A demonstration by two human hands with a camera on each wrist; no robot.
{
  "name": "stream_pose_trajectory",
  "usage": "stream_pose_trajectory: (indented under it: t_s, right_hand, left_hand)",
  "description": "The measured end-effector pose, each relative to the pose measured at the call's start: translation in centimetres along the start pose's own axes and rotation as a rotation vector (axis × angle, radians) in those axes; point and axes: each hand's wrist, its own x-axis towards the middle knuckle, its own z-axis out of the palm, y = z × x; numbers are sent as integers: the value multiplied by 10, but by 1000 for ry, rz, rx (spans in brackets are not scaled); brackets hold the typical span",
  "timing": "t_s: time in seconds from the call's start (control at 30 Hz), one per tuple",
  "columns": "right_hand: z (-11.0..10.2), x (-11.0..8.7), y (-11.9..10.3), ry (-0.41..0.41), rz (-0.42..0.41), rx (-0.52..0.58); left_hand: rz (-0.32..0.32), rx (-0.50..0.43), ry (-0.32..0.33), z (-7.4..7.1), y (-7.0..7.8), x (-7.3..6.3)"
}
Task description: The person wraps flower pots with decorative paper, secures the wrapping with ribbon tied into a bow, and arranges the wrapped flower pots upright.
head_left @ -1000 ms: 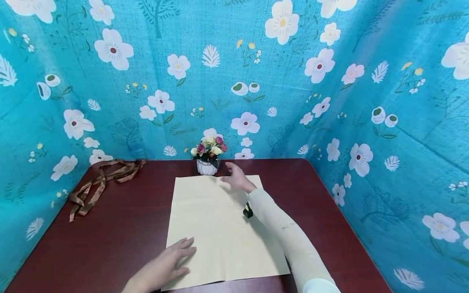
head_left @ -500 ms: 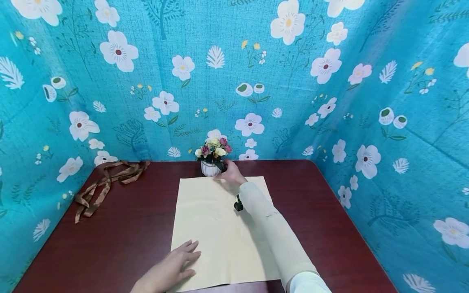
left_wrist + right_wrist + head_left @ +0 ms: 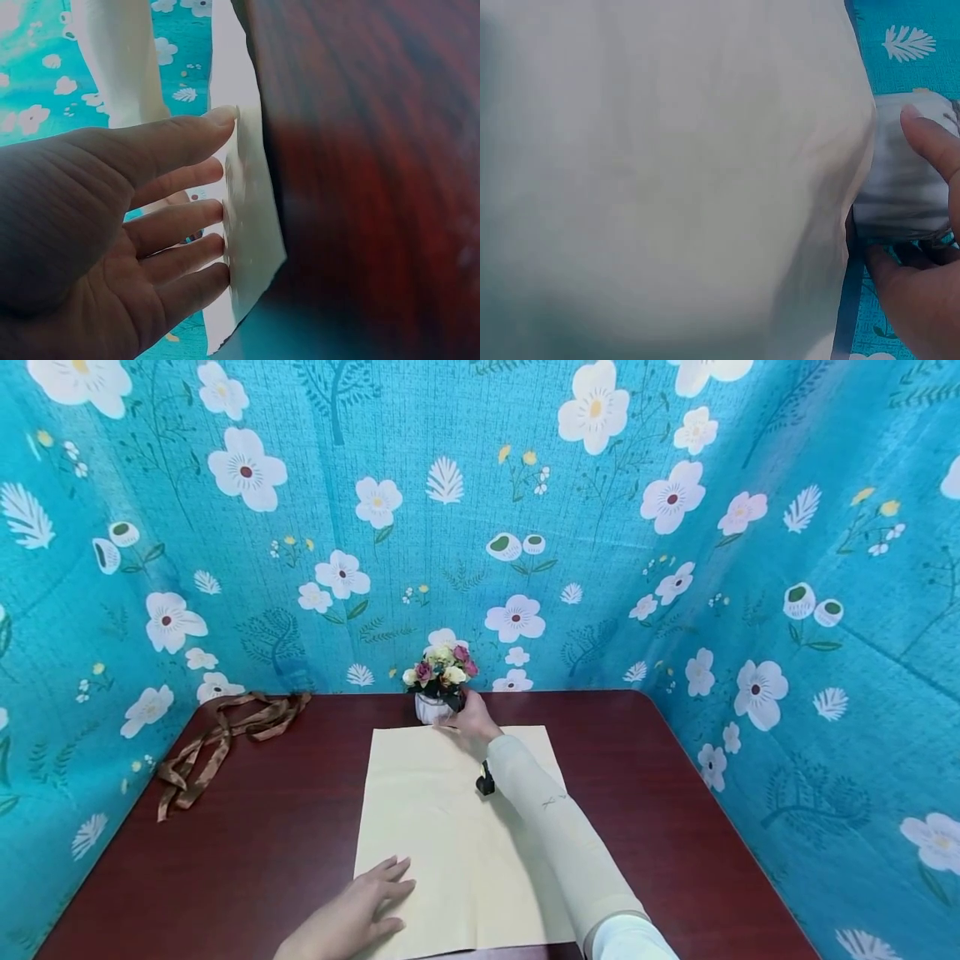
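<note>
A sheet of cream paper (image 3: 427,810) with a lengthwise crease lies on the dark red table (image 3: 247,852). My left hand (image 3: 360,906) rests on its near left part, fingers spread. In the left wrist view the fingertips (image 3: 212,214) touch the paper. Beyond the far edge stands a small white flowerpot (image 3: 430,710) with pink and cream artificial flowers (image 3: 442,670). My right hand (image 3: 474,718) reaches over the paper and grips the pot from its right. The right wrist view has the thumb (image 3: 930,142) along one side of the pot and the fingers around the other.
A brown ribbon (image 3: 217,743) lies loosely looped at the table's far left. Blue flowered cloth (image 3: 390,593) hangs at the back and both sides. A black wrist strap part (image 3: 485,779) sticks out from my right sleeve (image 3: 555,827).
My right hand has moved left to the flowerpot and taken hold of it. My left hand stays on the paper. The head view has shifted slightly.
</note>
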Motion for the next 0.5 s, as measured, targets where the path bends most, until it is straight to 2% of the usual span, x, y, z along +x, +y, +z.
stream_pose_trajectory:
  t_s: [0.13, 0.33, 0.5]
  right_hand:
    - [2, 2, 0, -5, 22, 63]
    - [5, 4, -2, -14, 24, 141]
    - [9, 5, -2, 19, 30, 150]
  left_hand:
    - [-13, -1, -18, 0, 0, 1]
    - [-12, 14, -7, -1, 1, 2]
    - [-38, -6, -23, -1, 2, 2]
